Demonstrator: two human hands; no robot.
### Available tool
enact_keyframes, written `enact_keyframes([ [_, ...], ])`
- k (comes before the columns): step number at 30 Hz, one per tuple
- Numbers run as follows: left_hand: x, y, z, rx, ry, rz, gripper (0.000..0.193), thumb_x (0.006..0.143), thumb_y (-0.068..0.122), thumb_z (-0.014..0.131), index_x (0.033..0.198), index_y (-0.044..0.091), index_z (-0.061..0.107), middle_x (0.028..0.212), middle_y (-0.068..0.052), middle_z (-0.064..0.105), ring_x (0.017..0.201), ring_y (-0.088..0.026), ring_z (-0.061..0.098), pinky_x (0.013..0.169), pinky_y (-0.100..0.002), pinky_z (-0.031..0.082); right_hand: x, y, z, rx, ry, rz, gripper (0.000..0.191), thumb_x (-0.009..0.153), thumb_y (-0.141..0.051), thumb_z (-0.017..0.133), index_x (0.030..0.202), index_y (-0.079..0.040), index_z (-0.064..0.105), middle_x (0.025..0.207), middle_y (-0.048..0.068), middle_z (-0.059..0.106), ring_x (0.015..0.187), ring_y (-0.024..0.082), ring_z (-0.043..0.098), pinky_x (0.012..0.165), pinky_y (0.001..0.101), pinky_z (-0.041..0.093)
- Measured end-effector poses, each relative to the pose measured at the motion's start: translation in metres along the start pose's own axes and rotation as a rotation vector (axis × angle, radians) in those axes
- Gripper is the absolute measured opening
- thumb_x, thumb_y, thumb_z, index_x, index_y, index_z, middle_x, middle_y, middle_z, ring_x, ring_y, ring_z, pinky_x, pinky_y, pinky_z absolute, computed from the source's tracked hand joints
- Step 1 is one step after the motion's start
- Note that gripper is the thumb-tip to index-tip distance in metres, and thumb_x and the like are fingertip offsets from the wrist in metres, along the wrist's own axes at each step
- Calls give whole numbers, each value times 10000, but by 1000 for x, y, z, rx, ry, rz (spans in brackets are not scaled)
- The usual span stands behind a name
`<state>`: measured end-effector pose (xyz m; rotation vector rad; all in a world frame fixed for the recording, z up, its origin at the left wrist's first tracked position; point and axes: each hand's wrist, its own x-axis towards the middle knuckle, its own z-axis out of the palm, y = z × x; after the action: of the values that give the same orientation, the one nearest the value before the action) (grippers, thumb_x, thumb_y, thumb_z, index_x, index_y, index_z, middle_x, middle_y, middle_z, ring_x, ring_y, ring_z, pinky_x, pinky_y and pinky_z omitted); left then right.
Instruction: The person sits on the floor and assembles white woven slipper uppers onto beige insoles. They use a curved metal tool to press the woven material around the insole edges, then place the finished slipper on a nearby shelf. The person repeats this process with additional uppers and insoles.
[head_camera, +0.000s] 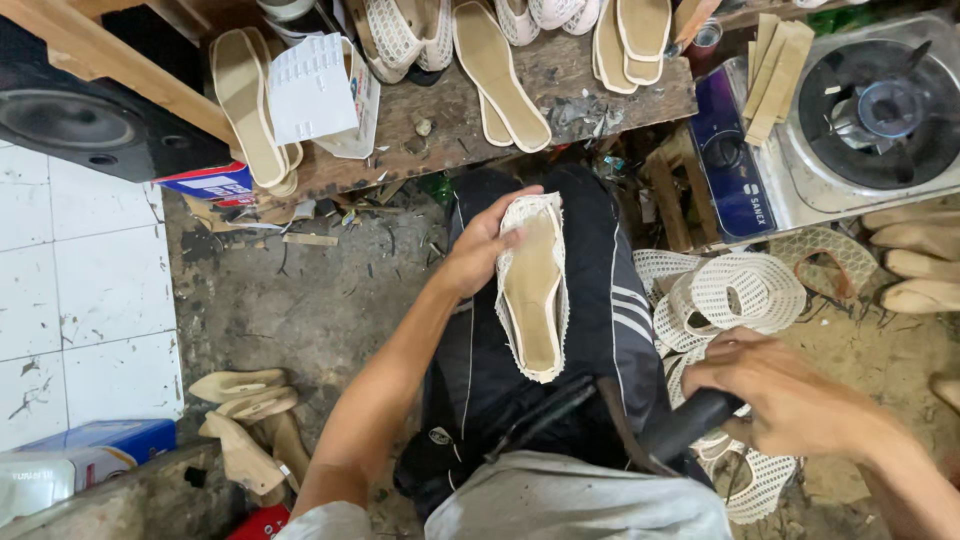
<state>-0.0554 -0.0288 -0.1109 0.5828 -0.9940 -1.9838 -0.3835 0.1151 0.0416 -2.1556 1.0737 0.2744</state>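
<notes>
While my left hand grips the toe end of the mesh shoe upper, fingers wrapped over its far edge, the shoe lies sole-up across my dark-trousered lap. Its heel end points back toward me, free of any contact. My right hand is clenched around a black tool handle, well apart from the shoe, to its right. Beyond that grip a pile of white mesh uppers crowds the floor. Ahead of the left grip, the workbench edge runs close, loaded with insoles.
</notes>
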Motion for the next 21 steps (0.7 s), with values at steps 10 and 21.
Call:
enact_keyframes([
  [10, 5, -22, 8, 146, 160, -38, 490, 893, 33, 754, 1350, 13, 579, 1163, -32, 699, 1054, -126, 652, 954, -306, 539, 61, -70, -17, 887, 1046, -198, 373, 951, -342, 710, 1130, -32, 606, 773, 38, 640, 589, 180, 603, 539, 317, 513],
  [21, 0, -21, 7, 315, 191, -6, 601, 868, 22, 766, 1414, 23, 515, 1218, -51, 680, 1122, -132, 649, 1010, -297, 513, 132, -20, 17, 560, 892, 127, 247, 994, -242, 690, 942, -4, 646, 643, 60, 607, 529, 167, 568, 506, 312, 438],
])
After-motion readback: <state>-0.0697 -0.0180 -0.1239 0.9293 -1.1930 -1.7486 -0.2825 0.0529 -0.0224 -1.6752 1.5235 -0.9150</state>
